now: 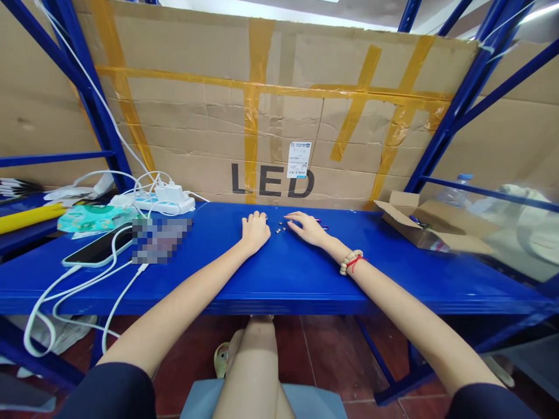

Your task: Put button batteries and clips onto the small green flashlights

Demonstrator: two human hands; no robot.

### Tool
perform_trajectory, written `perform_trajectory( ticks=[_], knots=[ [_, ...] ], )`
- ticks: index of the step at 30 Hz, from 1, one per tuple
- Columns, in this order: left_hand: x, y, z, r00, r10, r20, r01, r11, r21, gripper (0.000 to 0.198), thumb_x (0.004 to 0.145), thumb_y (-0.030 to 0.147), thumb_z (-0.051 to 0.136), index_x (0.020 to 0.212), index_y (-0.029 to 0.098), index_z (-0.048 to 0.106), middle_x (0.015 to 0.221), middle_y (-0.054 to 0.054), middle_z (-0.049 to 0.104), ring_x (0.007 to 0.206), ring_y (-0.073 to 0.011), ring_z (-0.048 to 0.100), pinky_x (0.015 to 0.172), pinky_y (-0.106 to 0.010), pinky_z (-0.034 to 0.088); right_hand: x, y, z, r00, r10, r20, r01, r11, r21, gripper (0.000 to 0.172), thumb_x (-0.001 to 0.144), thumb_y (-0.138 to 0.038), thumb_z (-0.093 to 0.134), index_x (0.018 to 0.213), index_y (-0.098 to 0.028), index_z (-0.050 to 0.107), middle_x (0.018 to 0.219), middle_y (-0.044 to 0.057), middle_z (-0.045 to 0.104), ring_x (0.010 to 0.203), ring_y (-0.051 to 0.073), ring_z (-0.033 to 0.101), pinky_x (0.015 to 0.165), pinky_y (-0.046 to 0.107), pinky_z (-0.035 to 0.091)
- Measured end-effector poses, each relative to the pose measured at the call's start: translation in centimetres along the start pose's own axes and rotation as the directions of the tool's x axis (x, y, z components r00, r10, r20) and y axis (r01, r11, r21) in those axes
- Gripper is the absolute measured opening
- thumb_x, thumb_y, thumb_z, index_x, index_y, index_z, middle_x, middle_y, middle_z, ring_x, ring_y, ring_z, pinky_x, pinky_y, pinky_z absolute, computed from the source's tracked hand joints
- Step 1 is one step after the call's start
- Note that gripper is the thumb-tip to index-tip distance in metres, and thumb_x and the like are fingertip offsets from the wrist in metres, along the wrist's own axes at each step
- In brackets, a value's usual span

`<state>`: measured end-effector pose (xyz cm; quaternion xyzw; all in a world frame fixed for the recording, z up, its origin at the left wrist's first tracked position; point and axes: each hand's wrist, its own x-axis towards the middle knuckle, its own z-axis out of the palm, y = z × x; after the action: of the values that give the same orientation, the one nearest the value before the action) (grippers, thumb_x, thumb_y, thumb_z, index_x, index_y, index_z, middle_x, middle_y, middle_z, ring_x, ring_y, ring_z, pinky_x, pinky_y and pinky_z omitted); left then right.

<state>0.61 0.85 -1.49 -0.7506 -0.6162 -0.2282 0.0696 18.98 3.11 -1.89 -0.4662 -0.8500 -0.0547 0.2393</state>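
Note:
My left hand (256, 233) rests palm down on the blue table, its fingers slightly bent and a little apart. A small dark spot shows by its index fingertip; what it is I cannot make out. Just right of this hand lie several tiny metallic pieces (279, 230), too small to name. My right hand (309, 228) reaches in from the other side, fingers stretched toward the pieces, with nothing visible in them. Behind its knuckles, thin purple items (324, 227) poke out, partly hidden. A beaded bracelet (350, 262) with red string circles the right wrist.
Cables run from a white power strip (168, 201) to a phone (98, 245) and a pixelated item (161, 241) at left. A tissue pack (94, 217) lies behind the phone. An open cardboard box (414, 224) stands at right. A tall cardboard sheet (201, 134) walls the table's back.

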Motion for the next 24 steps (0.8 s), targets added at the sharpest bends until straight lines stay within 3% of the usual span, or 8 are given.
perform_trajectory(
  ticks=[3, 5, 7, 11, 17, 21, 24],
  knots=[
    [0.0, 0.0, -0.2, 0.999, -0.002, -0.049, 0.001, 1.000, -0.019, 0.032, 0.083, 0.012, 0.035, 0.111, 0.014, 0.050, 0.114, -0.012, 0.054, 0.106, -0.0253, 0.049, 0.088, -0.038, 0.036, 0.5, -1.9, 0.5, 0.959, -0.283, -0.026, 0.283, 0.944, 0.169, 0.029, 0.088, -0.029, 0.046, 0.111, -0.019, 0.060, 0.115, 0.006, 0.059, 0.106, 0.015, 0.054, 0.092, 0.028, 0.041],
    [0.1, 0.1, -0.3, 0.997, 0.019, -0.080, -0.022, 0.999, -0.033, 0.030, 0.083, 0.013, 0.037, 0.109, 0.015, 0.050, 0.113, -0.011, 0.054, 0.106, -0.0242, 0.049, 0.088, -0.037, 0.036, 0.6, -2.7, 0.7, 0.935, -0.353, 0.011, 0.344, 0.917, 0.201, 0.024, 0.087, -0.026, 0.047, 0.102, -0.018, 0.064, 0.108, 0.006, 0.062, 0.098, 0.015, 0.058, 0.087, 0.027, 0.043],
    [0.1, 0.2, -0.3, 0.993, 0.051, -0.110, -0.056, 0.998, -0.042, 0.028, 0.082, 0.014, 0.038, 0.107, 0.015, 0.051, 0.110, -0.010, 0.055, 0.104, -0.0241, 0.049, 0.087, -0.036, 0.036, 0.6, -2.9, 0.5, 0.950, -0.306, 0.063, 0.295, 0.945, 0.144, 0.022, 0.087, -0.025, 0.048, 0.097, -0.019, 0.066, 0.104, 0.005, 0.063, 0.093, 0.014, 0.059, 0.083, 0.025, 0.043],
    [0.2, 0.3, 0.0, 0.987, 0.094, -0.133, -0.100, 0.994, -0.036, 0.026, 0.081, 0.015, 0.039, 0.103, 0.015, 0.053, 0.106, -0.010, 0.056, 0.101, -0.0245, 0.050, 0.086, -0.037, 0.036, 0.3, -2.0, -0.4, 0.994, -0.015, 0.109, 0.028, 0.993, -0.118, 0.021, 0.086, -0.025, 0.048, 0.097, -0.023, 0.066, 0.101, 0.004, 0.064, 0.094, 0.016, 0.058, 0.080, 0.027, 0.041],
    [0.2, 0.2, 0.1, 0.986, 0.098, -0.132, -0.103, 0.994, -0.032, 0.025, 0.080, 0.015, 0.039, 0.100, 0.016, 0.054, 0.105, -0.009, 0.055, 0.100, -0.0246, 0.049, 0.083, -0.036, 0.037, -0.2, 0.7, -1.1, 0.963, 0.266, 0.044, -0.247, 0.937, -0.248, 0.025, 0.083, -0.013, 0.045, 0.094, -0.016, 0.067, 0.099, 0.013, 0.062, 0.093, 0.027, 0.057, 0.080, 0.041, 0.038],
    [0.1, 0.2, 0.1, 0.989, 0.096, -0.115, -0.100, 0.995, -0.024, 0.024, 0.080, 0.015, 0.039, 0.099, 0.016, 0.054, 0.105, -0.010, 0.055, 0.101, -0.0249, 0.048, 0.084, -0.037, 0.037, -0.2, 1.1, -0.7, 0.962, 0.274, 0.008, -0.264, 0.937, -0.229, 0.029, 0.086, -0.019, 0.041, 0.107, -0.015, 0.061, 0.110, 0.014, 0.059, 0.103, 0.027, 0.052, 0.085, 0.042, 0.036],
    [0.1, 0.3, 0.1, 0.989, 0.112, -0.100, -0.115, 0.993, -0.023, 0.024, 0.080, 0.015, 0.039, 0.098, 0.016, 0.055, 0.106, -0.010, 0.055, 0.102, -0.0250, 0.049, 0.085, -0.037, 0.037, 0.1, 0.4, -0.2, 0.993, 0.089, 0.079, -0.077, 0.986, -0.145, 0.035, 0.091, -0.026, 0.034, 0.122, -0.025, 0.051, 0.123, 0.006, 0.053, 0.112, 0.021, 0.047, 0.090, 0.037, 0.035]
  ],
)
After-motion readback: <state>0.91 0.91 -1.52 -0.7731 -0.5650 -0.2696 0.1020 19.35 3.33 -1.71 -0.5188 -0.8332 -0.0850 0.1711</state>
